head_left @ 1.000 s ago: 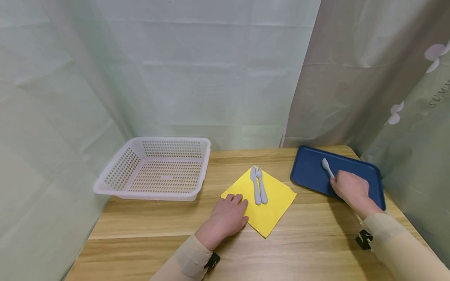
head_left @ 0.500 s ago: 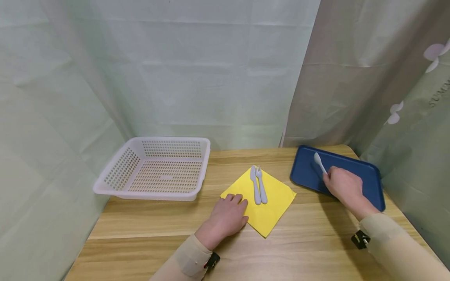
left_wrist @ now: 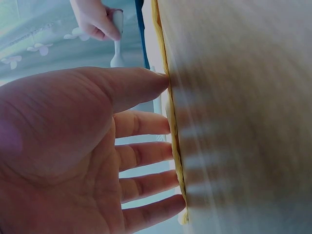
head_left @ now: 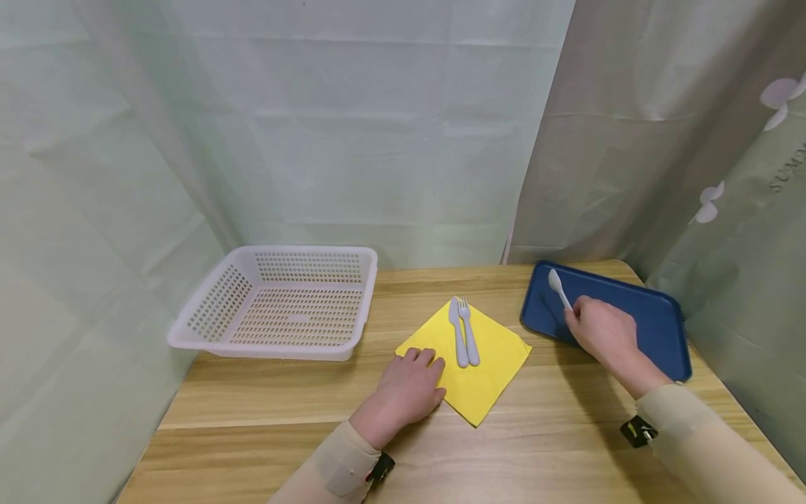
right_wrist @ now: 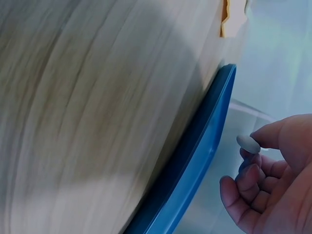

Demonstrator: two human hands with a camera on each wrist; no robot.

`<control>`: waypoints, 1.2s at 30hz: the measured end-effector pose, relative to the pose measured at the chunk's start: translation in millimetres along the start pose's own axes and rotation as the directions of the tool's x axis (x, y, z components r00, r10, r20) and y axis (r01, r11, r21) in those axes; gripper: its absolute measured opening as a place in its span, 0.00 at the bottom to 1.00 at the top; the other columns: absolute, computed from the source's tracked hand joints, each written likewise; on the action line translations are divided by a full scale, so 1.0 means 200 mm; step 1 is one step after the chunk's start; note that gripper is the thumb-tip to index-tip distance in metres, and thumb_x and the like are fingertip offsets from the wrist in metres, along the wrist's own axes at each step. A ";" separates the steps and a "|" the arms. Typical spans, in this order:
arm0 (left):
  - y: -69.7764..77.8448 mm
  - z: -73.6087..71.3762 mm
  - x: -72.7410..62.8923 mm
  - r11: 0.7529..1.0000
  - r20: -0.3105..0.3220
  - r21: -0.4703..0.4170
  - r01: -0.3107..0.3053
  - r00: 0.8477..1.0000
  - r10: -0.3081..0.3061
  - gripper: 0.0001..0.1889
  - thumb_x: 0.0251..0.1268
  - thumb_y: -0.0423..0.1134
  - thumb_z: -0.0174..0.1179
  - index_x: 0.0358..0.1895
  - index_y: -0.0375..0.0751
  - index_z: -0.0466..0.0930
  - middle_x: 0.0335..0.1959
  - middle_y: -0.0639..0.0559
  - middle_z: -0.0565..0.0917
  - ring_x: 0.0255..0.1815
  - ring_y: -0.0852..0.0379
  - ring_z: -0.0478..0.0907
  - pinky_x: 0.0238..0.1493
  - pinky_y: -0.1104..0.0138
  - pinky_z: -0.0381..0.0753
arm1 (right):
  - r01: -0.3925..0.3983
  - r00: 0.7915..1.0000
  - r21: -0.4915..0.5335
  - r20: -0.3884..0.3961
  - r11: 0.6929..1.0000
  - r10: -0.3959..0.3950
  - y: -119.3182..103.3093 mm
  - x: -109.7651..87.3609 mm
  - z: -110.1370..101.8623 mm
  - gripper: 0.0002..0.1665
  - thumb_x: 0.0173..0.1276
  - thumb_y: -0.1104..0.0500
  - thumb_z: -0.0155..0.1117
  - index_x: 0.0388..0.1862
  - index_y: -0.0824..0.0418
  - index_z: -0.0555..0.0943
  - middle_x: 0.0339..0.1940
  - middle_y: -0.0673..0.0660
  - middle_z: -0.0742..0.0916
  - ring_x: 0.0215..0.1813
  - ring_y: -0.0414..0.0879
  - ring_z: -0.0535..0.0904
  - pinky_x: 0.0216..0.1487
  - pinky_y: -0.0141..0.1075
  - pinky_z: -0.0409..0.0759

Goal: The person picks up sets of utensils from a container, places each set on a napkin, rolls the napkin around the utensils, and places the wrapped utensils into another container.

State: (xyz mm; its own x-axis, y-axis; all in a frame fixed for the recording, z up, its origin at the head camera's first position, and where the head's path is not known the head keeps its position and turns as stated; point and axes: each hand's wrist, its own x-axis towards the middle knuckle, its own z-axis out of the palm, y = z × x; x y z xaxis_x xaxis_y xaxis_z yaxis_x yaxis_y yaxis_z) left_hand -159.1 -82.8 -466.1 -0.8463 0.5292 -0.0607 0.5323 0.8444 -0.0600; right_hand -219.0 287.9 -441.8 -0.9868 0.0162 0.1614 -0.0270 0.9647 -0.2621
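My right hand [head_left: 603, 330] pinches a pale grey spoon [head_left: 557, 283] by its handle, bowl pointing up and away, above the dark blue tray [head_left: 661, 325]. In the right wrist view the handle's end [right_wrist: 247, 144] sticks out between thumb and fingers, apart from the tray. Fingertips of my left hand [head_left: 406, 388] rest on the left corner and edge of a yellow napkin [head_left: 494, 371], its fingers spread and nearly straight. A matching knife [head_left: 458, 337] and fork [head_left: 469, 334] lie side by side on that napkin, handles toward me.
A white perforated plastic basket [head_left: 283, 351] stands at the table's back left. The wooden table [head_left: 302, 399] runs back to a pale curtain [head_left: 378, 140], with more curtain along both sides. The tray sits at the back right corner.
My right hand has moved left and slightly farther back over the tray, raising the spoon with it. The left hand, napkin, knife and fork stay where they were.
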 end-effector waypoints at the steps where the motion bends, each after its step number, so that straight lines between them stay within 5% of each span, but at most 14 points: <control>1: 0.00 0.00 0.00 1.000 0.000 0.000 -0.001 1.000 0.001 0.25 0.79 0.56 0.67 0.69 0.47 0.84 0.68 0.48 0.82 0.68 0.44 0.79 0.61 0.50 0.84 | 0.004 1.000 0.004 0.000 1.000 -0.004 -0.01 0.00 0.00 0.16 0.81 0.53 0.65 0.35 0.62 0.82 0.22 0.55 0.80 0.24 0.52 0.74 0.23 0.48 0.70; 15: 0.00 0.00 0.00 1.000 -0.005 0.004 -0.005 1.000 0.005 0.26 0.79 0.56 0.67 0.70 0.47 0.84 0.68 0.48 0.82 0.67 0.44 0.79 0.61 0.50 0.84 | 0.035 0.999 0.050 -0.004 0.998 -0.035 -0.11 -0.01 0.01 0.16 0.82 0.52 0.64 0.34 0.59 0.79 0.22 0.53 0.78 0.24 0.51 0.73 0.24 0.46 0.68; 36: 0.00 0.01 0.00 1.000 -0.008 -0.001 -0.006 1.000 0.006 0.25 0.79 0.57 0.67 0.68 0.47 0.84 0.68 0.48 0.82 0.67 0.44 0.79 0.62 0.50 0.83 | 0.183 0.983 0.132 -0.056 0.974 -0.177 -0.22 -0.03 0.05 0.12 0.83 0.61 0.65 0.37 0.60 0.73 0.21 0.53 0.76 0.20 0.49 0.69 0.24 0.43 0.66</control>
State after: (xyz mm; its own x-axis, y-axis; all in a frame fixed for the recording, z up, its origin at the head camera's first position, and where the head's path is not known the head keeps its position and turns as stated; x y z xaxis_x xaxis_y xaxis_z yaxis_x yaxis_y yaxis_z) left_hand -159.6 -83.6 -467.6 -0.8434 0.5346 -0.0535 0.5371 0.8415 -0.0586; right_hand -212.7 243.6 -440.2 -0.9559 -0.1401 0.2580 -0.2279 0.9081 -0.3513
